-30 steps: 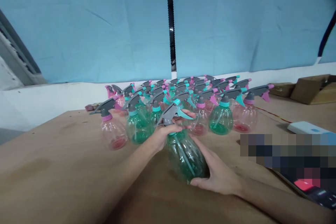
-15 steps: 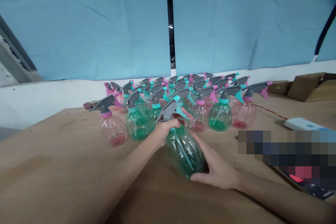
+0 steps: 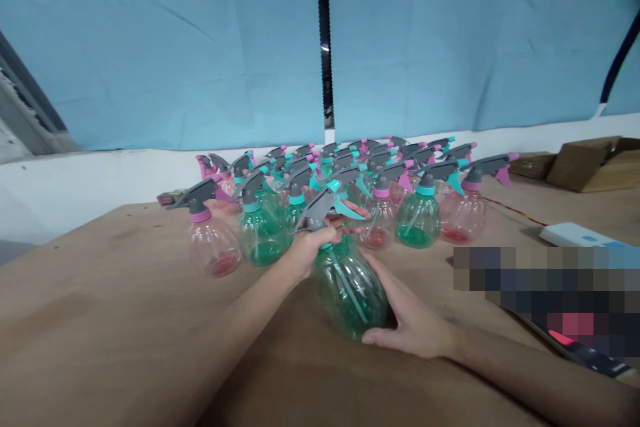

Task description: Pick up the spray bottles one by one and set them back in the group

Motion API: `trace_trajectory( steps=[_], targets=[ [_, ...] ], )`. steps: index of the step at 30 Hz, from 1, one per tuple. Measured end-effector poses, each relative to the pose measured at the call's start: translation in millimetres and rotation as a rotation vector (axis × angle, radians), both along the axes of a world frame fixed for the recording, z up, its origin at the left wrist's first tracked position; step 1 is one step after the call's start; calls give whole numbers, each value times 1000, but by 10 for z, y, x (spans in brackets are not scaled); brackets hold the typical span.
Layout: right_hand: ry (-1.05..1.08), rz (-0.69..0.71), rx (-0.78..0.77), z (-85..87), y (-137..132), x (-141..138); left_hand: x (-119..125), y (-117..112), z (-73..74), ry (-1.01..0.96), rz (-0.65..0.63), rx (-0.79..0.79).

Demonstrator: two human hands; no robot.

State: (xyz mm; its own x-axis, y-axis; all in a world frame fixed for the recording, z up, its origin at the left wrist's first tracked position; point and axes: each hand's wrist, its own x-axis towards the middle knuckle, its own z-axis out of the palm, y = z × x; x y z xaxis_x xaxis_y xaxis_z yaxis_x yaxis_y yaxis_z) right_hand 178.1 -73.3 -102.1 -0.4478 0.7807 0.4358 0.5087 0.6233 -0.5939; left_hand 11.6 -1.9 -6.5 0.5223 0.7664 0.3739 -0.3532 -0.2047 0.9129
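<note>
A clear green spray bottle [image 3: 350, 290] with a grey head and turquoise trigger tilts to the left in front of me. My left hand [image 3: 320, 240] is closed around its neck and collar, just under the spray head. My right hand [image 3: 410, 313] grips the rounded body from the right, thumb near the base. Beyond stand several more spray bottles: a pink one [image 3: 215, 243] to the left, a green one [image 3: 263, 233] beside it, a green one [image 3: 419, 217] and a pink one [image 3: 464, 213] to the right.
The wooden table [image 3: 125, 320] carries several rows of bottles towards the white wall and blue sheet [image 3: 200, 47]. At the right lie a white power strip [image 3: 585, 240], a thin red cord, a blurred-out dark object [image 3: 560, 307] and cardboard boxes [image 3: 595, 163].
The fingers of my left hand have shifted slightly at the bottle's collar. The bottle and my right hand stay nearly in place; the view has moved a touch.
</note>
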Motion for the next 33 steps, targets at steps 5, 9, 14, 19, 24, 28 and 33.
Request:
trace_trajectory(
  steps=[5, 9, 14, 19, 24, 28, 33],
  targets=[
    [-13, 0, 18, 6, -6, 0, 6, -30, 23, 27, 15, -4],
    [-17, 5, 17, 8, -5, 2, 16, 9, -2, 24, 36, 15],
    [5, 22, 16, 40, -10, -8, 16, 48, -17, 60, 86, 60],
    [2, 10, -6, 48, -19, -11, 2, 4, 6, 21, 103, 69],
    [-8, 29, 4, 9, -2, 16, 19, 63, -53, 21, 6, 39],
    [-33, 18, -31, -11, 23, 26, 18, 59, -44, 33, 37, 7],
    [-117, 12, -25, 36, 61, 15, -40, 42, 24, 54, 77, 8]
  ],
)
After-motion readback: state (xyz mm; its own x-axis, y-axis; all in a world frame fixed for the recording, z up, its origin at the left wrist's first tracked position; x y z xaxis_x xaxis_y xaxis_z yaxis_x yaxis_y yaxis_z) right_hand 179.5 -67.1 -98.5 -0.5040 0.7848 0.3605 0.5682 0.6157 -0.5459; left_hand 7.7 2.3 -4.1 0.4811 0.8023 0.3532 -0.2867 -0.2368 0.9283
